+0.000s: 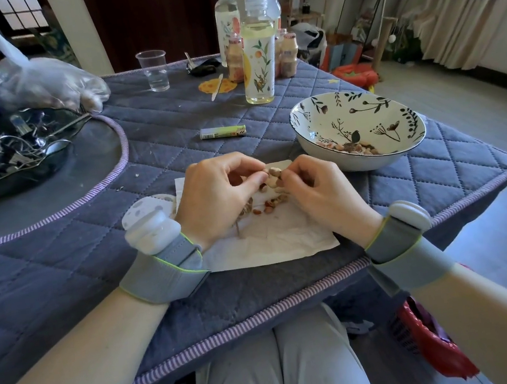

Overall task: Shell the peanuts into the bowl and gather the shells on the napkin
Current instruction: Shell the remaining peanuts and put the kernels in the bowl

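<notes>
My left hand (217,196) and my right hand (316,190) meet over the white napkin (272,244), both pinching one pale peanut (273,177) between their fingertips. Loose kernels and shell bits (271,204) lie on the napkin under my hands. To the right stands a white bowl (361,113) with dark flower patterns, a few shelled peanuts (346,147) at its bottom. Both wrists wear grey straps with white devices.
Bottles (258,52), a clear plastic cup (154,71) and small yoghurt drinks stand at the far side of the quilted blue table cover (171,118). A small green tube (222,131) lies mid-table. A dark dish of metal clips (5,156) sits left. The table edge runs close on the right.
</notes>
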Tool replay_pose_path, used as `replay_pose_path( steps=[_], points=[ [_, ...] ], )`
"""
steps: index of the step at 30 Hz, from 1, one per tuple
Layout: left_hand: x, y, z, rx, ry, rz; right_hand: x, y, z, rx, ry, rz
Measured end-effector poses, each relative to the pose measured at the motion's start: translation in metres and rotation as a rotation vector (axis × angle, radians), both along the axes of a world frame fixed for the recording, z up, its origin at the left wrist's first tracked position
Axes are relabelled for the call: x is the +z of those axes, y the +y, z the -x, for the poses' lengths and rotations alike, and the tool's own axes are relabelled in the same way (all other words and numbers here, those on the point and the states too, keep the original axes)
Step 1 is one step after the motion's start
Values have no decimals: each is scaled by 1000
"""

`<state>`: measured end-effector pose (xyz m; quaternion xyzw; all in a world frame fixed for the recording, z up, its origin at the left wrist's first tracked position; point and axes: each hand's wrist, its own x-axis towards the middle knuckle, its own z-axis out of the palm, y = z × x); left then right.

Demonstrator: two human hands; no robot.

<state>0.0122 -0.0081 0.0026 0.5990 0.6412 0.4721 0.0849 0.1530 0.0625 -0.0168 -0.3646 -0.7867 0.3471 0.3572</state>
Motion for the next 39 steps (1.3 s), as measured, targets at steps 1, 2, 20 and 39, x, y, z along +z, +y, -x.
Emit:
replay_pose_path(
  steps=[1,2,20,39],
  points=[
    [0,0,2,10,-14,-3,0,1,0,-22,16,13],
    [1,1,4,6,-22,8,-1,3,-1,-42,30,18],
    [-7,-1,16,-280,392,201,-6,6,0,-51,-215,-154],
    [-4,0,32,-203,382,155,7,-8,1,212,-506,-471]
  ],
)
